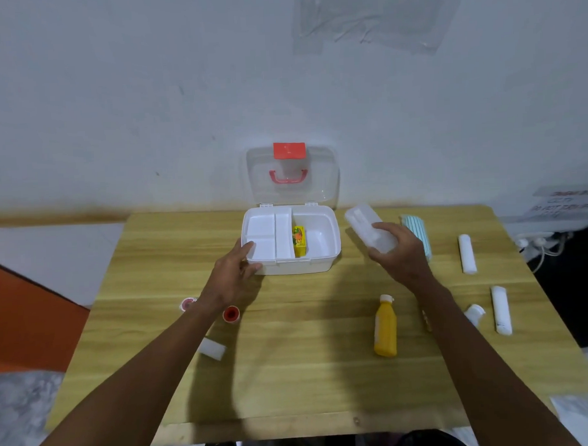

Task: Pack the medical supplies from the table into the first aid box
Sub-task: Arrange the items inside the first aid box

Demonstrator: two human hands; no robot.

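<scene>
The white first aid box (324, 262) stands open at the table's far middle, its clear lid with red handle leaning back. A small yellow carton (299, 240) stands inside, beside a white divided tray (262, 234). My left hand (234, 276) grips the box's front left corner. My right hand (400, 252) holds a translucent white packet (361, 221) just right of the box, above the table. A striped teal pack (415, 226) lies behind that hand. A yellow bottle (385, 326) lies near the front right.
Two white rolls (467, 254) (501, 310) and a small white bottle (474, 313) lie at the right. Two red-cored tape rolls (231, 314) (187, 303) and a white bandage roll (212, 348) lie by my left forearm. The wooden table (292, 374) stands against a wall.
</scene>
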